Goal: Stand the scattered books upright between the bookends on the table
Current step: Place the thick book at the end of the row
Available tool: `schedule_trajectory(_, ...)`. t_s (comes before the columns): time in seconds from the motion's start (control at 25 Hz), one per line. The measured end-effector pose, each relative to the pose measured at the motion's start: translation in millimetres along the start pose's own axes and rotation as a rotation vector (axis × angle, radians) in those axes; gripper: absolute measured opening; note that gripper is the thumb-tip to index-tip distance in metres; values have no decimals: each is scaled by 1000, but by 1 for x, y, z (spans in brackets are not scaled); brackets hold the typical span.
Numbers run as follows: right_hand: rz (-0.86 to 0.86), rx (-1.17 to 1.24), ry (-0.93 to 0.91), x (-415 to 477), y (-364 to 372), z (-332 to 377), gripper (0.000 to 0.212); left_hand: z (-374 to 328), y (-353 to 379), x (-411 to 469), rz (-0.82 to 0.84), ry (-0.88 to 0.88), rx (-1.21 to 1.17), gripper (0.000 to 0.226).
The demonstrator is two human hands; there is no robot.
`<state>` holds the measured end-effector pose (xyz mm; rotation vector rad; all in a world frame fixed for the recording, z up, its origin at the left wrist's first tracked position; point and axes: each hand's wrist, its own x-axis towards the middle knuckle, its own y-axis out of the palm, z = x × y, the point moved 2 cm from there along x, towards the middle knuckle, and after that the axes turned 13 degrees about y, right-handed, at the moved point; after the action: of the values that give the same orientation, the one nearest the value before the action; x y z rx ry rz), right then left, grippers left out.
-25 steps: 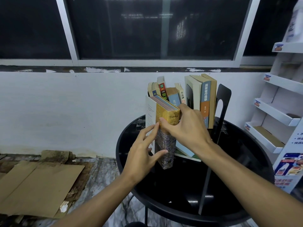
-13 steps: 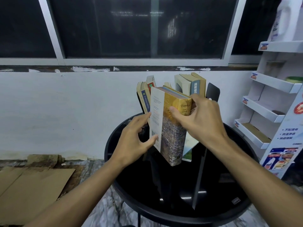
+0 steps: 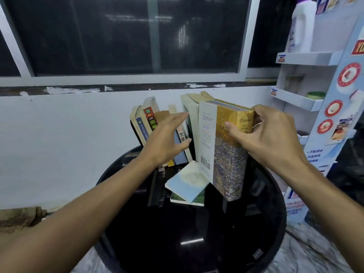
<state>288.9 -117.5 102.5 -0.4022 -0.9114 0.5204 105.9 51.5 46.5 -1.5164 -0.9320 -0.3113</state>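
Near table half open; flat books lie before upright row; thick book fronts right end.

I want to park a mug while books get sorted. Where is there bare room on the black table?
Bare: the black table from the flat books to its near rim. Crowded: the far side, with upright books, the left hand, and the right hand holding the thick book.

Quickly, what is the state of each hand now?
Left hand: open, fingers straight, holding nothing.
Right hand: holding the thick yellow book.
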Motion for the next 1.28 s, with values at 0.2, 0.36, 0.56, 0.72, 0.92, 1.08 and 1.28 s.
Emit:
schedule_trajectory(0.2,4,-31,35,16,-3,-23,41,-6,16,65,56,70,59,76)
schedule_trajectory(0.36,6,-57,57,25,-3,-37,40,2,35,107,137,64,116,82)
schedule_trajectory(0.56,10,-80,63,35,-3,-47,37,5,58,145,299,65,243,81)
schedule_trajectory(0.72,22,-78,68,39,-1,-53,36,12,72,158,319,63,307,75)
schedule_trajectory(0.92,21,-82,85,47,6,-58,37,24,76,161,244,18,312,52)
schedule_trajectory(1.08,27,-95,88,53,12,-56,37,28,71,160,239,4,335,58)
schedule_trajectory(1.28,47,-116,76,66,16,-48,36,35,64,160,274,6,347,64)
